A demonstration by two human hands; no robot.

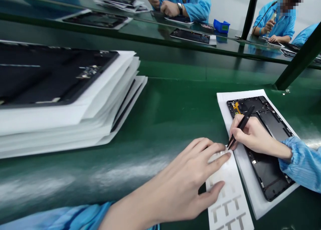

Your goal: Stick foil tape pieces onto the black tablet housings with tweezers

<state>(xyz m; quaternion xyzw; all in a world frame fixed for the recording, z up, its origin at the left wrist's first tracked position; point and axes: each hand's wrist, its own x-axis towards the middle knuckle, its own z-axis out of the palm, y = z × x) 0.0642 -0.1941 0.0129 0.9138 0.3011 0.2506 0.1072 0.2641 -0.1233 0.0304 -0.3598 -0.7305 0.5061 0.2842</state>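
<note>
At the right of the green table (175, 123), a sheet of T-shaped stickers (232, 190) lies beside an open tablet (265, 180), which rests on white paper (257, 208). The left hand (193, 176) spreads over the sheet, its grip apart, fingertips at the upper end. The right hand (255, 136) has its grip clamped on black tweezers (242, 124), whose points meet that same end; whether they pinch a sticker I cannot tell.

The likeliest trouble is the points slipping: so close to the left fingertips, they could prick skin or tear a thin sticker. Were the left hand to press too lightly, the sheet might slide or lift along with the pull. The right wrist and sleeve (303, 166) lie over the tablet, so a careless drag could snag its bare parts, such as the yellow ribbon (236, 107), or shift it on the paper.
</note>
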